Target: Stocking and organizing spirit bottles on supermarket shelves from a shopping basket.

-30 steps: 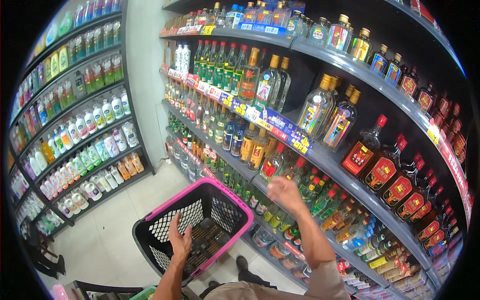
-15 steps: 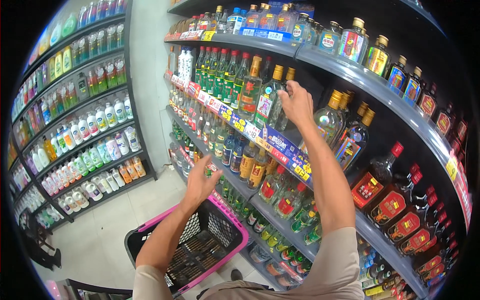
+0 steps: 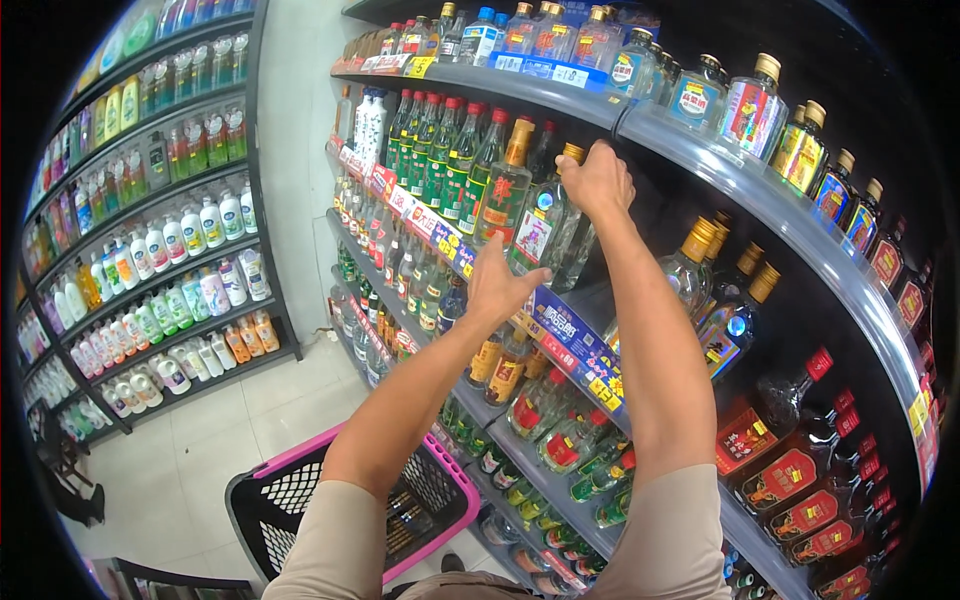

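My right hand [image 3: 602,182] is up at the middle shelf, its fingers curled at the neck of a clear glass bottle [image 3: 574,250]; the hand hides that bottle's cap. Right beside it stands another clear bottle with a gold cap and a white label [image 3: 534,236]. Lower down, my left hand [image 3: 502,284] reaches toward the shelf's front edge with fingers stretched and thumb apart, holding nothing. It is close to the foot of the white-labelled bottle. A clear bottle with a tall gold neck [image 3: 503,190] stands to the left of these.
Green bottles with red caps [image 3: 440,160] line the shelf at left; gold-capped bottles [image 3: 690,260] and dark red-labelled bottles [image 3: 780,470] stand at right. A black basket with a pink rim [image 3: 290,456] is on the floor below. Another rack [image 3: 150,250] of toiletries is at far left.
My left hand has risen from above the basket to the shelf edge. My right hand has closed in at the neck of the clear bottle. The view has shifted slightly.
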Tool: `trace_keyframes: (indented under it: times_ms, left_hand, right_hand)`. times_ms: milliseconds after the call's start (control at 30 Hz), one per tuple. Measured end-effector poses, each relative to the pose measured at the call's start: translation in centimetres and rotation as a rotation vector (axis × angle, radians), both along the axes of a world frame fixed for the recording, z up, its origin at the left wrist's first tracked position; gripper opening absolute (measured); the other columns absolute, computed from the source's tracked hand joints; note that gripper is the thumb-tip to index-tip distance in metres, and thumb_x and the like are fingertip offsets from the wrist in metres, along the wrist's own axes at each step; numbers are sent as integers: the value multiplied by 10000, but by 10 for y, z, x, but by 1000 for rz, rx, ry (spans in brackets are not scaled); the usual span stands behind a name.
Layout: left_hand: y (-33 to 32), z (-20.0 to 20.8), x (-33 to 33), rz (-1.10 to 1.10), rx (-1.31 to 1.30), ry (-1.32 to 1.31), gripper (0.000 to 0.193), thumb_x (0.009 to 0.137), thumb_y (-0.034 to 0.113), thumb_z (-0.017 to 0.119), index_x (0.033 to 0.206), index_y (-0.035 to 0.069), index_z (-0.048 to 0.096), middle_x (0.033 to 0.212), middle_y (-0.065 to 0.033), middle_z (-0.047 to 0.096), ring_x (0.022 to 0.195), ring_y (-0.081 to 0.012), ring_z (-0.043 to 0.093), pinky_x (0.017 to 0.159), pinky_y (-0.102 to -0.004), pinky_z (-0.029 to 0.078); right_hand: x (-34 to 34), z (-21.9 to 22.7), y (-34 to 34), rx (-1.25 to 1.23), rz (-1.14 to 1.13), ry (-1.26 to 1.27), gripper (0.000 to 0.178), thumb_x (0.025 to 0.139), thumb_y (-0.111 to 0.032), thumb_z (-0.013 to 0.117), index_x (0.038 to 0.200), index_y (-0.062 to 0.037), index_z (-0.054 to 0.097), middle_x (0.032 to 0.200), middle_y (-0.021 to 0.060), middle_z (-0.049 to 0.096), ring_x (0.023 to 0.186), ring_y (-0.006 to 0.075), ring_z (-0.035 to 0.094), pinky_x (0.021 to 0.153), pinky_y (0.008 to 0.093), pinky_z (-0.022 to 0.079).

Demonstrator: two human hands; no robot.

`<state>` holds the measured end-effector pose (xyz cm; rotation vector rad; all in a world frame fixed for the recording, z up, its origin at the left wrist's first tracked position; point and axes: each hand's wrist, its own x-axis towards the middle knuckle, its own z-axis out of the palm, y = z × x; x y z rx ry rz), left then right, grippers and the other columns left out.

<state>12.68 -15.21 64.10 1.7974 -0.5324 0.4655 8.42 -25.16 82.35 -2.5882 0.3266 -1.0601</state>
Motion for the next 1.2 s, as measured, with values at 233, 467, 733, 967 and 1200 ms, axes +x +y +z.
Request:
trace_keyframes:
  times_ms: [233,467,733,967,1200]
  left_hand:
    - [-12,11,1,28,13,43,867,653,322,877,1290,-63,434,1250,-229,546,1220,-366,498,1013,-425,424]
    - [-17,12,11,60,67,63,819,644,299,883,1261,-21,450,1218,-221,569,1177,-379,524,993,-443,432]
    - [-27,10,18,30,45,43,818,614,276,894,1228,-15,440,1167,-235,591,1139,-406,542,960,-461,442]
    - [-28,7,19,98,36,-37,933,591,275,901,1327,-26,413,1184,-243,589,1144,-389,552,961,-451,444]
    - [-25,12,11,64,-44,-20,988,577,254,899,1369,-49,394,1154,-245,619,1064,-376,615,938,-418,475]
  right_hand:
    - [21,-5,-1,127,-14,41,503,819,-347,695,1191,-19,608,1208,220,630,1155,377,591,977,462,462]
    - [45,-19,-9,158,-71,13,511,775,-382,740,1144,-45,633,1183,202,647,1120,371,613,946,455,476]
    - [48,-27,-14,209,-52,-102,420,754,-346,751,1074,-87,666,1108,177,678,1075,355,632,916,466,483]
    - [42,-33,-12,168,-40,-243,301,742,-324,777,930,-97,715,901,118,731,907,310,693,812,432,517]
    - [17,-40,-1,137,72,-365,313,751,-278,770,989,-84,707,892,104,738,873,287,702,789,406,520]
